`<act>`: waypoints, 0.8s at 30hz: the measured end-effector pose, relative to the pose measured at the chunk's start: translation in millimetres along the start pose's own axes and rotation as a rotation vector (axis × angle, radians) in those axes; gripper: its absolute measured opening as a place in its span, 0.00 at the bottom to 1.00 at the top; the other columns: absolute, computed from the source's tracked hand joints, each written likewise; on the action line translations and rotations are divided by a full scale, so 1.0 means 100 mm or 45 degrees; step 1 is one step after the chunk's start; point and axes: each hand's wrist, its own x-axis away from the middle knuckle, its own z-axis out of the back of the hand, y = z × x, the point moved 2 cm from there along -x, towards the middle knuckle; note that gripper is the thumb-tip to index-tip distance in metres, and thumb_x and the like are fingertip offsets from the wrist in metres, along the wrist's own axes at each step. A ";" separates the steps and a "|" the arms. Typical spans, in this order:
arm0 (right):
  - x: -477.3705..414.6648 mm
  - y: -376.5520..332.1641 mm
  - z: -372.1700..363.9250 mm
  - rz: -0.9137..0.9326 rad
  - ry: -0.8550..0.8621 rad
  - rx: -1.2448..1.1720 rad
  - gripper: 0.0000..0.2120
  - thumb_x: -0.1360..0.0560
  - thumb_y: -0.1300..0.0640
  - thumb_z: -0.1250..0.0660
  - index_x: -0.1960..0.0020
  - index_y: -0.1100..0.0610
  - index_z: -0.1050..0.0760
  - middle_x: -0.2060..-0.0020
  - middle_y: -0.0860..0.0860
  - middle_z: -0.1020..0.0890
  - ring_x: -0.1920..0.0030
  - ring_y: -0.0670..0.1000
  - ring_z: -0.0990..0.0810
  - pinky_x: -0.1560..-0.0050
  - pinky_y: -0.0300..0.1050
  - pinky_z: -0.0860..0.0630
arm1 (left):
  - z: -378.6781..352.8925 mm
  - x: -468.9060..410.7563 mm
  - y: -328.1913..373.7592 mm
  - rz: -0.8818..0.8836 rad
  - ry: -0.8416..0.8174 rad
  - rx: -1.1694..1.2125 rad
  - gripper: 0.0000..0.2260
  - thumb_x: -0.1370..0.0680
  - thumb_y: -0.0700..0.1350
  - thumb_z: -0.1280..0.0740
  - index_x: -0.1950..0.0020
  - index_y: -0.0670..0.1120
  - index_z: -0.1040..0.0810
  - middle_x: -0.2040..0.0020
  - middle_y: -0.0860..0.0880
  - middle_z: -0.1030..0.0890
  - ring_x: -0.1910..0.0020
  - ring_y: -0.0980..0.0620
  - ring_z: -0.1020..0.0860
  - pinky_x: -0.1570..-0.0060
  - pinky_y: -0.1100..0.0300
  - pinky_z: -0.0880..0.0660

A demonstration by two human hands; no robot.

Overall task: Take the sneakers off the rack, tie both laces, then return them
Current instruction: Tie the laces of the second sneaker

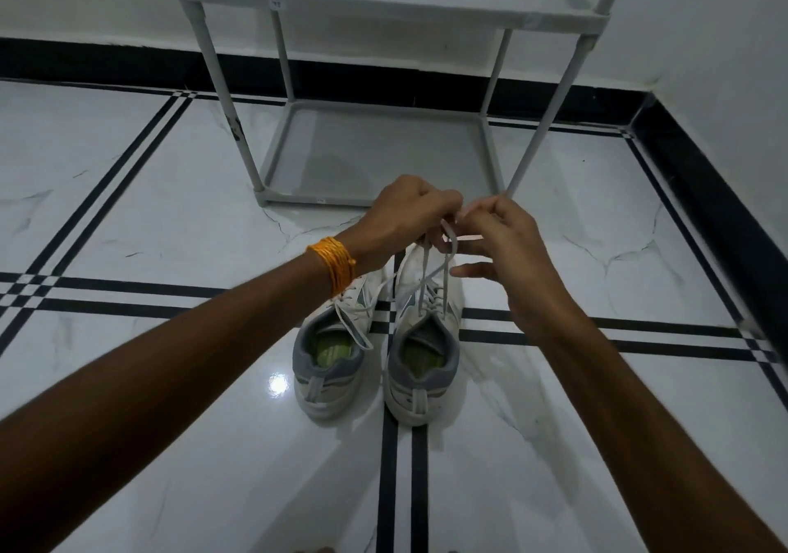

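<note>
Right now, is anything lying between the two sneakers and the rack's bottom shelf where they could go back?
Nothing visible does. The sneakers stand on bare floor tile in front of the rack, whose bottom shelf holds nothing. Only the left hand and right hand, pinching the right shoe's lace, hover over that gap.

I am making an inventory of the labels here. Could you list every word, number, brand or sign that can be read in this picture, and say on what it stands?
No text here can be read for certain.
Small dark mark on the rack's upper shelf rail: too small and blurred to read.
Small mark on the rack's bottom rail: too blurred to read.
Sneakers: grey side stripes only, no legible brand.
</note>
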 end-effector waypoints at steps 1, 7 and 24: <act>0.00 -0.01 0.01 -0.029 -0.063 -0.023 0.10 0.22 0.57 0.35 0.43 0.61 0.27 0.53 0.55 0.15 0.56 0.51 0.13 0.65 0.42 0.19 | 0.01 0.00 -0.01 0.001 0.014 0.027 0.15 0.23 0.45 0.36 0.66 0.40 0.19 0.71 0.46 0.19 0.70 0.49 0.19 0.61 0.53 0.23; -0.05 0.04 0.12 0.071 -0.056 0.242 0.07 0.28 0.58 0.27 0.53 0.61 0.20 0.67 0.52 0.17 0.69 0.44 0.20 0.66 0.38 0.25 | 0.09 0.00 -0.11 -0.102 0.091 -0.068 0.15 0.23 0.49 0.33 0.62 0.39 0.16 0.69 0.45 0.16 0.69 0.50 0.18 0.62 0.56 0.19; -0.26 1.14 0.62 -0.312 -0.137 1.645 0.10 0.28 0.59 0.30 0.48 0.59 0.20 0.49 0.56 0.19 0.51 0.55 0.21 0.55 0.44 0.24 | 0.44 0.21 -1.05 -0.051 -0.005 -1.766 0.10 0.22 0.43 0.36 0.45 0.42 0.19 0.46 0.41 0.19 0.51 0.41 0.19 0.56 0.53 0.27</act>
